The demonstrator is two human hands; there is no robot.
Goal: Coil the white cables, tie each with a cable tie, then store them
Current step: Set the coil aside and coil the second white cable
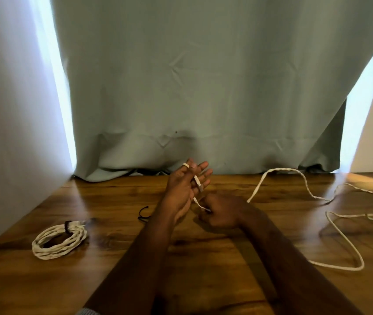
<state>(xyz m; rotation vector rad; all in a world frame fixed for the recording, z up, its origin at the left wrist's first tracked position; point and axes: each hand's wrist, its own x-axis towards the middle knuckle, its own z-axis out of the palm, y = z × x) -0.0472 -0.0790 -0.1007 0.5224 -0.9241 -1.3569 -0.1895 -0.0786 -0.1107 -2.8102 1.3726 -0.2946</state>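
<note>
Already done: one coiled cable (59, 239) lies at the left of the desk (203, 258), bound by a dark cable tie (67, 226).
Spare tie: a second black cable tie (143, 214) lies loose on the desk, just left of the left forearm and within easy reach.
Left hand: the left hand (182, 189) is raised with fingers straight and spread, serving as a former; the plug end (198, 181) of the loose white cable (340, 223) lies across its fingers, with one white turn visible round a fingertip.
Right hand: the right hand (223, 212) is curled into a fist, pinching the cable just below the left palm.
Loose cable: from the right hand it rises toward the curtain (203, 87), then sprawls in open loops across the right side of the desk, some strands crossing near the edge of view.
Step in hand: judged to be the start of coiling the second cable.
Doing it well: keep the left fingers steady and evenly spread so each turn matches; let the right hand feed cable with light, even tension, sliding along it, not tugging; watch the crossed strands at right, which may snag; leave a short tail, then take up the spare tie.
</note>
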